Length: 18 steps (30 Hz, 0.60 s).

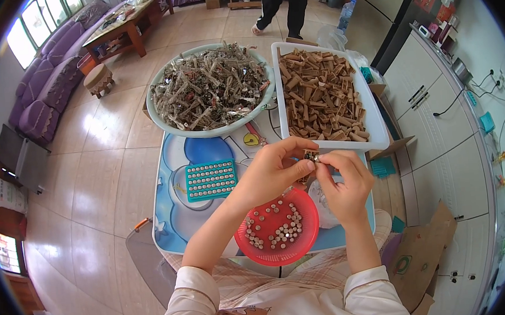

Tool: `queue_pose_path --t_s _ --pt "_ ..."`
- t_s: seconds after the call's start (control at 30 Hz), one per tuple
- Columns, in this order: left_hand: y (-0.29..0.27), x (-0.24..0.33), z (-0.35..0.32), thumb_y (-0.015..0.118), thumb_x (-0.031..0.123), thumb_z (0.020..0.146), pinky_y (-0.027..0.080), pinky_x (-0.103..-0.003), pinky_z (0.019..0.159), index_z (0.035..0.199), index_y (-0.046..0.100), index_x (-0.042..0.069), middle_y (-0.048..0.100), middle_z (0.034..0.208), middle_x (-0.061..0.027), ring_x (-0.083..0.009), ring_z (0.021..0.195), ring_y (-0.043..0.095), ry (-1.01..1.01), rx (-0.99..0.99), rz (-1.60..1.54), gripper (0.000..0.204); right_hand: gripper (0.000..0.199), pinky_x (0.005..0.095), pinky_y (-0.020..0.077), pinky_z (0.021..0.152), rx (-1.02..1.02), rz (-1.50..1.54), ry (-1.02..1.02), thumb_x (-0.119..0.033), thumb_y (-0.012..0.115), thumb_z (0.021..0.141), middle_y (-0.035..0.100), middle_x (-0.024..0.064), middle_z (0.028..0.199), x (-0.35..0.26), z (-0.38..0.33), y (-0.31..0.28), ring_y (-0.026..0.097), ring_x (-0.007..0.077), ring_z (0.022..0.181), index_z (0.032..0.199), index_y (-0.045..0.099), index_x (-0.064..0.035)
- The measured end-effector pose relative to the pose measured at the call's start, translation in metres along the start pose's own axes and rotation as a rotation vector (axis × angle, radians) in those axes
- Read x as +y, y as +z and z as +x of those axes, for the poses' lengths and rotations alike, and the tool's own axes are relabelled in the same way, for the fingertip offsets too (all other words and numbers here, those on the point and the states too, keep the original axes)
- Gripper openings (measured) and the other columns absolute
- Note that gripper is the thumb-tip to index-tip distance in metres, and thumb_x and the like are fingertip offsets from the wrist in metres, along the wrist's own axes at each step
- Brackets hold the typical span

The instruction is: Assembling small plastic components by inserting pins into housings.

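My left hand [274,170] and my right hand [343,181] meet above the small table, both pinching one small brown part [311,156] between their fingertips. Just below them sits a red round dish [279,227] holding several small silvery button cells. A teal tray [210,180] with rows of the same round cells lies to the left of my left hand. Behind my hands stands a white rectangular tub [379,130] filled with brown block-shaped parts. Left of the tub is a pale green round basin [162,121] heaped with greyish strip-like pieces.
The blue-and-white low table [171,213] bears everything. Flattened cardboard [420,257] lies at the lower right, white cabinets [439,144] run along the right. A purple sofa [46,90], a wooden coffee table [123,29] and a stool [98,79] stand at upper left. Another person's legs [280,6] are beyond.
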<state>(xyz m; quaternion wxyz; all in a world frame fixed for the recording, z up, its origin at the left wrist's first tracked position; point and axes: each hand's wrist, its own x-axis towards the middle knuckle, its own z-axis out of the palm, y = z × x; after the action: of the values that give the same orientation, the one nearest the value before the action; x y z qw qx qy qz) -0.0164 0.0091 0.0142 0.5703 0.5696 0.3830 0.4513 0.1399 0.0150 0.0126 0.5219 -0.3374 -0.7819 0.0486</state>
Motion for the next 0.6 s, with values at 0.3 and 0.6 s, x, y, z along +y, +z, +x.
queue_pose_path --t_s 0.3,0.6 --pt "0.002 -0.004 -0.001 0.054 0.001 0.081 0.048 -0.020 0.059 0.104 0.051 -0.005 0.059 0.085 -0.0049 -0.0062 0.074 0.055 -0.034 -0.042 0.166 0.024 0.010 0.0272 0.0457 0.052 -0.344 0.102 0.281 0.001 0.062 0.067 0.056 0.0087 0.069 -0.006 0.010 -0.018 0.057 0.0210 0.058 0.075 0.056 -0.0012" --pt "0.011 -0.009 0.002 0.057 0.005 0.078 0.047 -0.027 0.066 0.103 0.055 0.000 0.063 0.088 -0.0124 -0.0159 0.073 0.060 -0.069 -0.054 0.202 0.026 0.018 0.0229 0.0409 0.052 -0.683 0.203 0.619 -0.002 0.065 0.064 0.054 0.0020 0.065 0.013 0.029 -0.026 0.052 0.0084 0.058 0.074 0.051 -0.0020"
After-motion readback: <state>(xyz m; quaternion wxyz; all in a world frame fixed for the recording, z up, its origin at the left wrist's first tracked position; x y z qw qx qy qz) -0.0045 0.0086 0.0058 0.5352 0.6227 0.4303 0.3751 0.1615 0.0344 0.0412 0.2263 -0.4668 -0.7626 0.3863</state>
